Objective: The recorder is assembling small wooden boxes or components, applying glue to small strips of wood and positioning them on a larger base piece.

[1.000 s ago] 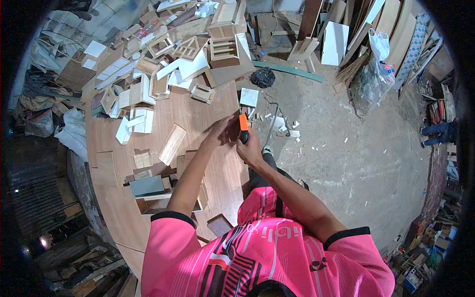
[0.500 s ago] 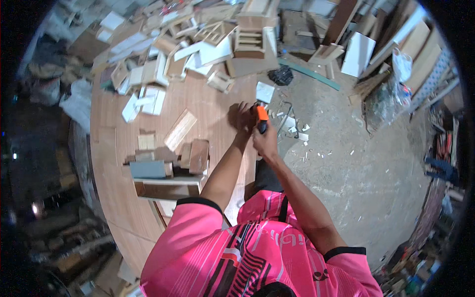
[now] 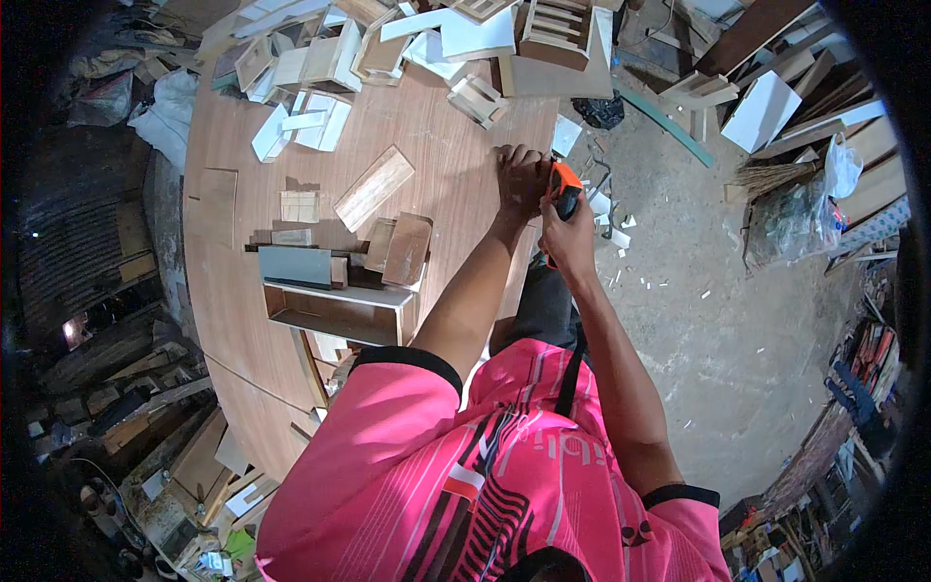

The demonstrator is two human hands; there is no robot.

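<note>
My right hand [image 3: 568, 233] is wrapped round the handle of a tool with an orange-and-black grip [image 3: 565, 177]; its working end is hidden, so I cannot tell its exact kind. Just left of it, my left hand [image 3: 522, 177] is at the right edge of the wooden table [image 3: 456, 175], its fingers bent and close together. Whatever lies under those fingers is hidden. A white flat piece [image 3: 565, 135] shows right beyond the hands. Left of my left forearm, a wooden plank [image 3: 374, 187] lies flat on the table.
An open wooden box frame [image 3: 339, 312] with a grey block [image 3: 295, 266] and brown blocks [image 3: 406, 250] stands near my left arm. Small wooden boxes [image 3: 333, 58] crowd the table's far end. White offcuts [image 3: 601, 206] litter the concrete floor [image 3: 718, 320]; a black bag [image 3: 598, 112] lies beyond.
The view has shifted, so the table and everything on it sit higher in the picture. My hands stay together at the table edge, the right still gripping the orange-and-black tool.
</note>
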